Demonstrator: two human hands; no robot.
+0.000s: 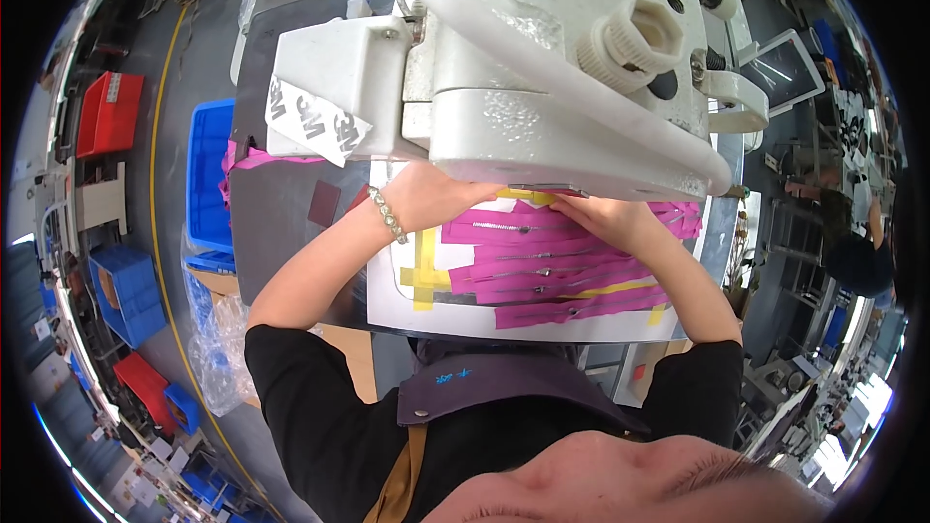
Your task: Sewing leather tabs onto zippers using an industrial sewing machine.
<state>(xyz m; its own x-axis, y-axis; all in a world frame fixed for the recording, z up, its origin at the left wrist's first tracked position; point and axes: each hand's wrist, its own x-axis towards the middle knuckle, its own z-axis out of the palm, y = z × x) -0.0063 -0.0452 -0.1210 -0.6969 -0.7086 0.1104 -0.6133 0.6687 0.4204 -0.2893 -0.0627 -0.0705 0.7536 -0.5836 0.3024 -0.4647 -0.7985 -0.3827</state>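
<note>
Resting at the far edge of the magenta zippered strips (572, 244), the left hand (448, 197) and right hand (608, 219) have fingertips screened by the white machine head (494, 136) (cannot tell whether they're apart or gripping); strips lie on a white board (444, 322), beside yellow tape (423, 257), a blue bin (210, 174) leftward

**Head Camera: Position and Coverage**

Single fisheye view, head-worn, directed downward over the desk (281, 242). White machine head (523, 126) stands close, occupying upper centre. Left hand (448, 198) and right hand (612, 223) register mid-frame, just below it. Floor (174, 174) runs along the left side; straight edges bend toward a black rim.
</note>
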